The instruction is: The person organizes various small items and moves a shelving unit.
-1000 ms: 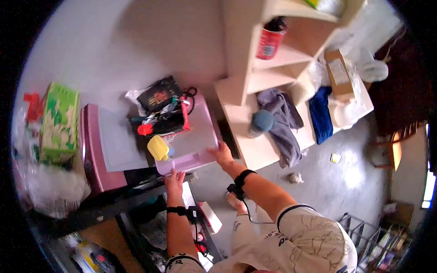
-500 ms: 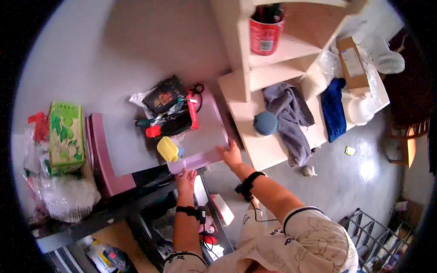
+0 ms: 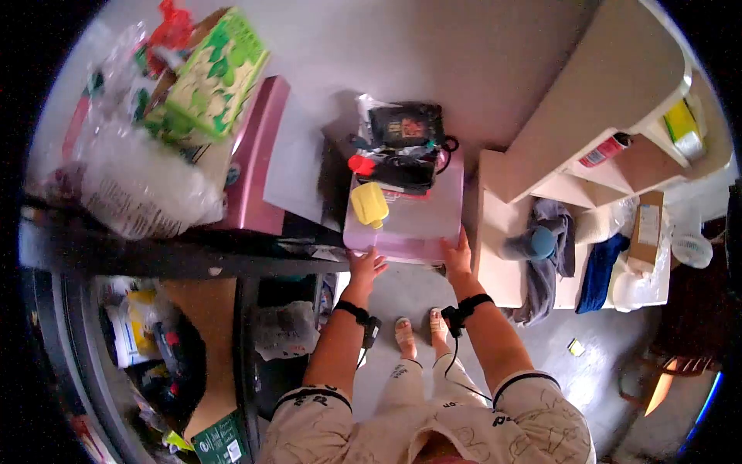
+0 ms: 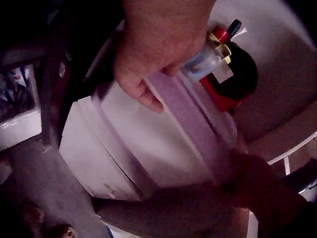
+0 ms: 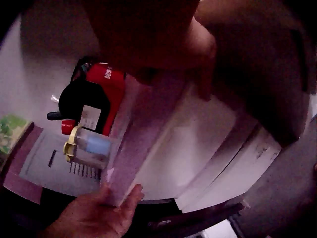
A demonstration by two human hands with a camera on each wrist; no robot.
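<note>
A pink plastic drawer cabinet with a pale front panel stands before the person. At its front left corner, the left hand holds the top edge, one finger lying down the pale front in the left wrist view. The right hand holds the front right corner, fingers along the side. On the cabinet top sit a clear container with a yellow lid, a black package and a black item with a red end. The undersides of both hands' grips are hidden.
A pink box with a grey sheet and a green patterned carton stand to the left. On the right, a wooden desk with shelves holds a grey cloth and a blue cloth. A dark rack runs below.
The head view has swung, so the cabinet appears further right and more squarely in front. Both feet now show below it. Both hands stay on its front corners.
</note>
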